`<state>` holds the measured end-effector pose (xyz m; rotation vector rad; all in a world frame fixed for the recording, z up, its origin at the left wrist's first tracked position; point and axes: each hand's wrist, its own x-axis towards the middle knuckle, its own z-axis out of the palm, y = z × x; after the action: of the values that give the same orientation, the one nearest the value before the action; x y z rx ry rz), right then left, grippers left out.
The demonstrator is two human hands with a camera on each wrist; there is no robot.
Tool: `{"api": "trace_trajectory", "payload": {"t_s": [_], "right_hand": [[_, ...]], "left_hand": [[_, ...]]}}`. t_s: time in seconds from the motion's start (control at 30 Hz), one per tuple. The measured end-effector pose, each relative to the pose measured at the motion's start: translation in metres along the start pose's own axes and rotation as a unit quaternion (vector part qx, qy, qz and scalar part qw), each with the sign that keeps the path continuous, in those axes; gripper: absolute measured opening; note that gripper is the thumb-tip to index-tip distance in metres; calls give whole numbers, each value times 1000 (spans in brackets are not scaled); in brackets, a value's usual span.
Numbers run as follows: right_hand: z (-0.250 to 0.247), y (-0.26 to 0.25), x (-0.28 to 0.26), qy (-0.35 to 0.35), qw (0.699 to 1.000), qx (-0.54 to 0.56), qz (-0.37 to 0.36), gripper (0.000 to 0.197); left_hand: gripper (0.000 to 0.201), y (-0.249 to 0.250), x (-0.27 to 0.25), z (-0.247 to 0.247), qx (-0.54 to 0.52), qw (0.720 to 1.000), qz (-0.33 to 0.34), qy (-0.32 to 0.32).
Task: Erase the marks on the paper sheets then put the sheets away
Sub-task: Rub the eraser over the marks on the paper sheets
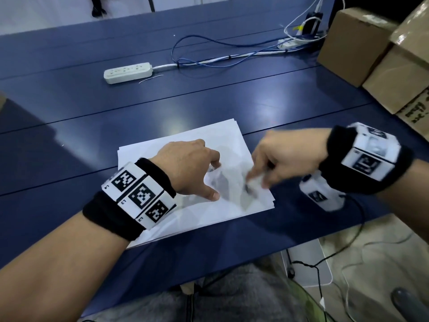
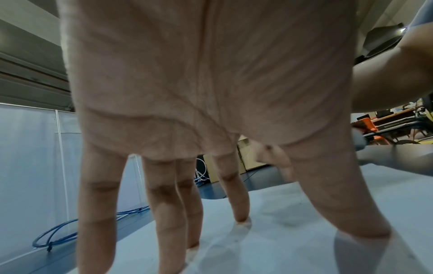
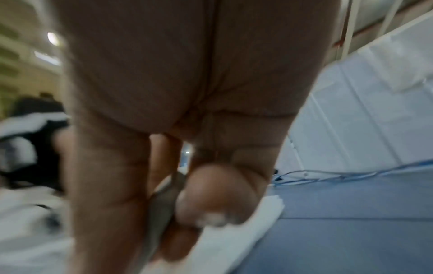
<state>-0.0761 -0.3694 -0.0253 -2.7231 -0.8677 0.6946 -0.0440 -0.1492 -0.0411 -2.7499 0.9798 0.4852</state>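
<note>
Left hand (image 1: 185, 168) spread, straight fingertips (image 2: 242, 218) pressing down the paper sheets (image 1: 162, 145) at lower centre of frame. Right hand (image 1: 285, 159) blurred, pinching what looks like a grey eraser (image 3: 164, 209) against the top sheet. Beyond, on the blue table (image 1: 69, 112): power strip (image 1: 127, 72) upper centre, closed cardboard boxes (image 1: 380, 52) upper right, contents hidden

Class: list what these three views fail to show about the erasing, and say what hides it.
- Marks on the paper sheets: head view, motion blur under the right hand.
- Thin grey item it pinches: right wrist view, blurred.
- Sheet count: stack edges too fine.
- Left hand fingertips: head view, hidden by knuckles.
</note>
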Motion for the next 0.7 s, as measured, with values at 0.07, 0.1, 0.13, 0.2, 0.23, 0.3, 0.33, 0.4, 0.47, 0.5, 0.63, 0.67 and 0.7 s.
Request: {"api": "trace_trajectory", "payload": {"t_s": [0.07, 0.1, 0.13, 0.2, 0.23, 0.3, 0.33, 0.4, 0.47, 0.5, 0.63, 0.67, 0.7], "right_hand": [[2, -10, -6, -68, 997, 25, -23, 34], [0, -10, -3, -59, 998, 19, -18, 32], [-5, -6, 2, -29, 1000, 3, -7, 31], [-15, 4, 16, 53, 998, -28, 36, 27], [-17, 10, 21, 88, 994, -35, 58, 27], [-15, 15, 23, 115, 990, -44, 72, 27], [-11, 14, 19, 106, 992, -43, 57, 27], [-1, 4, 4, 45, 999, -24, 13, 31], [5, -8, -9, -30, 999, 16, -10, 33], [5, -10, -10, -38, 999, 24, -6, 32], [-10, 7, 11, 78, 995, -23, 52, 24], [-13, 11, 16, 98, 993, -35, 63, 24], [-14, 15, 18, 105, 991, -41, 67, 25]], "left_hand": [[70, 0, 0, 0, 0, 1000, 1, 0], [70, 1, 1, 0, 0, 1000, 2, 0], [70, 1, 1, -1, 0, 1000, 2, 0], [70, 2, 0, -2, -1, 1000, 3, -1], [70, 2, 0, -2, -2, 1000, 2, -1], [69, 2, -1, -2, -2, 1000, 1, 0], [69, 1, -1, -2, -2, 1000, 0, 0], [70, 1, 1, -2, -1, 1000, 0, -1], [71, 1, 1, -2, 2, 1000, -1, -2], [71, 2, 2, -3, 6, 1000, -1, -3], [69, 6, 2, -5, 10, 1000, -5, -10], [69, 7, 1, -6, 10, 1000, -6, -11], [69, 7, 0, -7, 11, 1000, -6, -12]]}}
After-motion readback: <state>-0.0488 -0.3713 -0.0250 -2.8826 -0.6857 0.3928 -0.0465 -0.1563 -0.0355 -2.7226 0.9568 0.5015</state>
